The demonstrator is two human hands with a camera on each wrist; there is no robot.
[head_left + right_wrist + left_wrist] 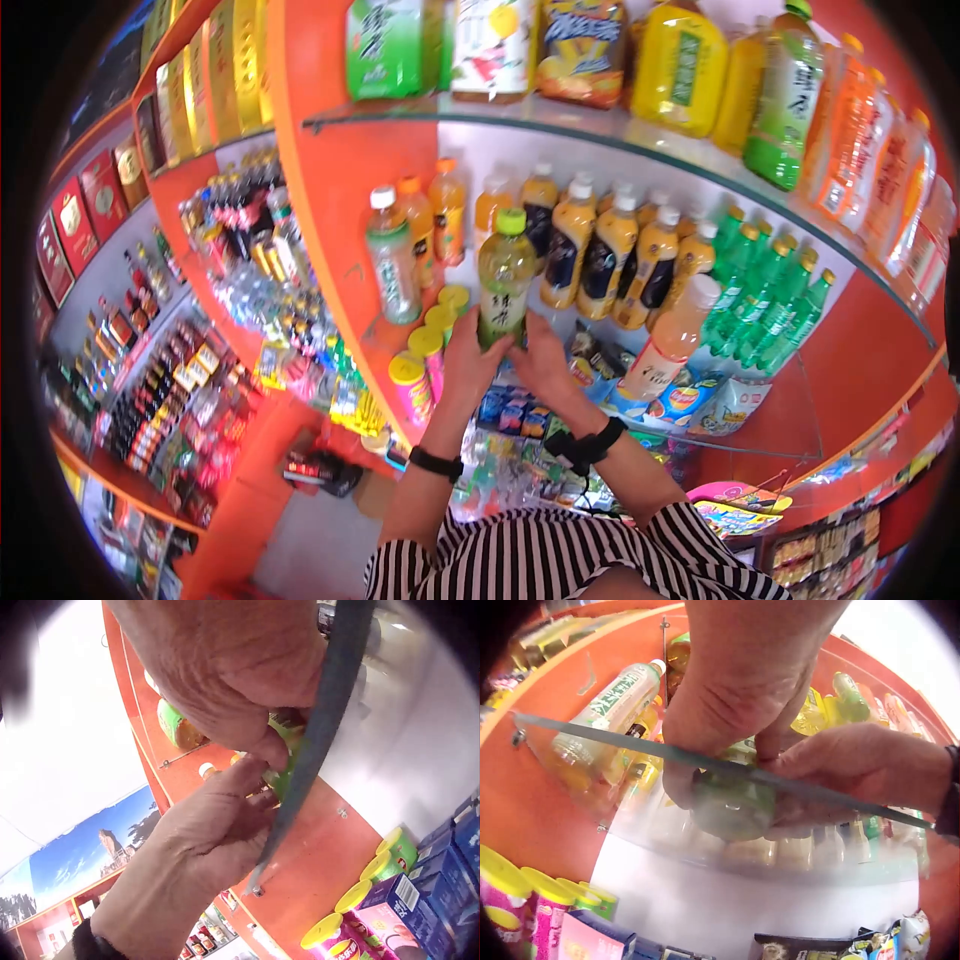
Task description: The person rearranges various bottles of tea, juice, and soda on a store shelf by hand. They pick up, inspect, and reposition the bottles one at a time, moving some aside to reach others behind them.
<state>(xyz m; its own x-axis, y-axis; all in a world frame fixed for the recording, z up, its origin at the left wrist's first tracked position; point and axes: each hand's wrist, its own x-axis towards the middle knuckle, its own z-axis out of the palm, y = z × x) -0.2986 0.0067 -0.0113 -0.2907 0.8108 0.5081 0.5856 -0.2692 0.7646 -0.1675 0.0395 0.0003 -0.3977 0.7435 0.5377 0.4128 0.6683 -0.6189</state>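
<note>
1. Between the two hands, at a glass shelf [592, 735] in an orange cabinet [335, 250], is a green-capped bottle [508, 262], nearly upright, with a pale label and yellowish-green contents.
2. The left hand [468, 352] grips the bottle's lower part from the left, its fingers curled round the side.
3. The right hand [545, 350] grips the same lower part from the right, fingers likewise curled; the hands meet at the front of the bottle.
4. In the left wrist view, the bottle's base shows through the glass, near the shelf's front edge; whether it touches the shelf, I cannot tell.
5. Behind and to the right stands a row of dark-labelled bottles [610, 250] with white caps, and farther right a cluster of green bottles [770, 290].
6. To the right of the right hand is a peach-coloured bottle [665, 345] with a white cap, tilted in the head view.
7. Left of the left hand stands a white-capped bottle [393, 262], with orange bottles [447, 210] beside it.
8. Below the shelf are yellow-lidded canisters [408, 372] and snack bags [728, 405].
9. The person wears a black-and-white striped top [540, 550] and a black band [436, 464] on each wrist.
</note>
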